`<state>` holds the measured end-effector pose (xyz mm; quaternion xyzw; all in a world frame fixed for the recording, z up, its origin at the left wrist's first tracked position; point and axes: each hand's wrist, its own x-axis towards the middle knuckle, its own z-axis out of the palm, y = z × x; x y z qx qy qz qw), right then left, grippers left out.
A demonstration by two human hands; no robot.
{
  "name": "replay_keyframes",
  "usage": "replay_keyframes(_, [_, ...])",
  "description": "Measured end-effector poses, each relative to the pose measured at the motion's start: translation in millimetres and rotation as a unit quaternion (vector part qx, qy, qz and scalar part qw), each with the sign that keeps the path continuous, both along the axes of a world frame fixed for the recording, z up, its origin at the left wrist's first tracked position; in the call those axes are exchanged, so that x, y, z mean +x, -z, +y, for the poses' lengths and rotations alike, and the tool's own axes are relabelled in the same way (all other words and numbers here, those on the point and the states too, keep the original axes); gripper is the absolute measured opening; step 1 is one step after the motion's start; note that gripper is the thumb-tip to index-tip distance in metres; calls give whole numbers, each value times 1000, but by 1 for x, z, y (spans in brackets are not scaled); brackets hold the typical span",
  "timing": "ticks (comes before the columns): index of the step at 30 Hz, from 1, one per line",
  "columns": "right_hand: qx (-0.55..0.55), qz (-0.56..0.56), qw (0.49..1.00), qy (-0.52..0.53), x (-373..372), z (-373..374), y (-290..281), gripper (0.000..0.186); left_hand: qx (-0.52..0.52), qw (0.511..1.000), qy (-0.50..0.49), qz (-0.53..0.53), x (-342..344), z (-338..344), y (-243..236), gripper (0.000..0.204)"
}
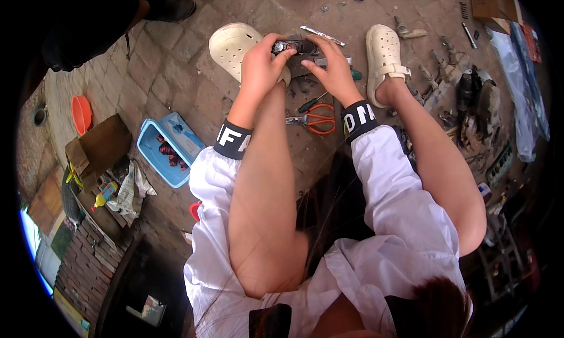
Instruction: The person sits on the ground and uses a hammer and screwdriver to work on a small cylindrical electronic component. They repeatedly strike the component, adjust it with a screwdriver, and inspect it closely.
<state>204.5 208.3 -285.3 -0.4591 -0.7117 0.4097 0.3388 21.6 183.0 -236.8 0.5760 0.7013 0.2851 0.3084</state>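
A dark, cylindrical metal part [298,46] is held between my hands near my left clog. My left hand [264,66] is closed on its left end, thumb across it. The fingers of my right hand [332,68] grip the right end, with the thumb lower and apart from it. A slim silver tool [322,35] lies just beyond. Below my hands are orange-handled cutters [322,124] and a screwdriver [308,106] on the paving; a green handle [355,75] shows partly behind my right hand.
A person's shoe and dark-clothed leg [170,9] are at upper left. An orange bowl [81,113], cardboard [106,139] and a blue tub [151,144] with reddish-brown pieces lie left. Several metal parts [464,103], a cardboard box [490,6] and plastic sheeting [511,91] lie right.
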Motion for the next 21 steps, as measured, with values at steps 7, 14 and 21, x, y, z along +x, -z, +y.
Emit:
replay_keyframes(7, [-246, 154, 956, -42, -1, 25, 5, 46, -40, 975, -106, -192, 10, 24, -9, 31])
replay_keyframes(14, [-254, 192, 948, 9, -7, 17, -6, 48, -143, 982, -33, -119, 16, 75, -57, 13])
replay_keyframes(21, [-289, 225, 926, 91, -6, 9, -14, 46, 2, 995, 61, -76, 5, 65, -2, 53])
